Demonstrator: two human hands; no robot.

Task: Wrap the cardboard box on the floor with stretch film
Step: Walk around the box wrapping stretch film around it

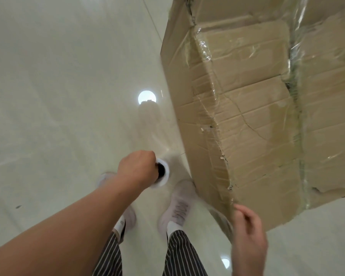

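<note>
Big cardboard box (247, 120) sits on floor (48, 76), R side, w/ shiny film (204, 49) stuck over it. L hand (137, 170) grips film roll (164, 177) by its hole, above white shoes (179, 204). R hand (247, 236) at near box corner, fingers bent, blurry; can't tell if holding anything.

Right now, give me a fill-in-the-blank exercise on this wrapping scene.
1. The left hand grips a ____ of stretch film.
2. The cardboard box stands on the ____.
3. The person's shoes are ____.
Missing words: roll; floor; white.
</note>
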